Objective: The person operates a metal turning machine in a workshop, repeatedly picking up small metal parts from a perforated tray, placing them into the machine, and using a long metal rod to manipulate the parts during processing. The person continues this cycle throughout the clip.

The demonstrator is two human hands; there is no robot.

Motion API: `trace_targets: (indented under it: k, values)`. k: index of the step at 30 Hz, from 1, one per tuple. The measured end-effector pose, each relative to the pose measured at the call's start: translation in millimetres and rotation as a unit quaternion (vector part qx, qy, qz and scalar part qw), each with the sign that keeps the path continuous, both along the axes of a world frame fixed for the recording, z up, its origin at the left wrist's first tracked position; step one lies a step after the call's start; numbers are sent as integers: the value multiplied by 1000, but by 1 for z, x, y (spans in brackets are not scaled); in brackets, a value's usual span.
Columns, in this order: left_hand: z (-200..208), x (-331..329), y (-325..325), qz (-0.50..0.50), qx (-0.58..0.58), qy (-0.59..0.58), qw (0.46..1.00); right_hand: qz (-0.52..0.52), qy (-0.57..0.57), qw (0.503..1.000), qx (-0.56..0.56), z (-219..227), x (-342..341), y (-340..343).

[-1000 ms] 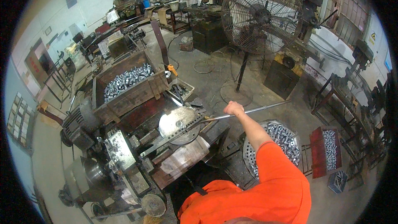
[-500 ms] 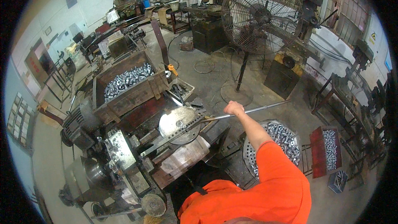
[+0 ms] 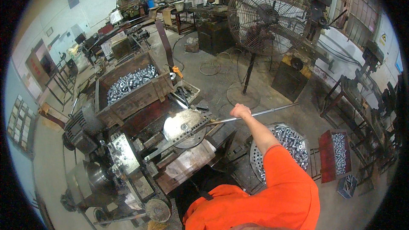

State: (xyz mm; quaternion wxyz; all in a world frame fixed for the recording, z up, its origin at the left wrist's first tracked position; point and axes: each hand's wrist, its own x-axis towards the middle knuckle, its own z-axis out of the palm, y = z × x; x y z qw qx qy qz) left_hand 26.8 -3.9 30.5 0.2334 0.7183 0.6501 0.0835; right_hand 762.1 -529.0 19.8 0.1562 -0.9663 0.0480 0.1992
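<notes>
My right hand (image 3: 241, 110) is closed around a long metal bar (image 3: 260, 113), with the arm stretched out from its orange sleeve. The bar runs from a flat strip pierced with a row of holes (image 3: 194, 129), which lies across a round metal plate (image 3: 175, 127) on the machine. Below the plate, a pale, stained flat sheet (image 3: 191, 162) rests on the bench. My left hand does not show; the orange clothing fills the lower edge.
A wooden crate (image 3: 128, 113) of shiny metal parts stands left of the plate. Beside my forearm is a perforated round tray (image 3: 258, 162) of similar parts. Further right are a red bin (image 3: 327, 157) and a small blue bin (image 3: 347, 186). A large fan (image 3: 268, 17) stands ahead.
</notes>
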Motion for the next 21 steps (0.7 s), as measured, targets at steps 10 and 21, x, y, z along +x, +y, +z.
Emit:
trace_targets:
  k: [10, 21]
  values:
    - [18, 17, -19, -22, 63, 48, 997, 2, -9, 1000, -11, -2, 1, 1]
    - [15, 14, -17, -14, 57, -10, 998, -9, -32, 999, -13, -18, 9, -2]
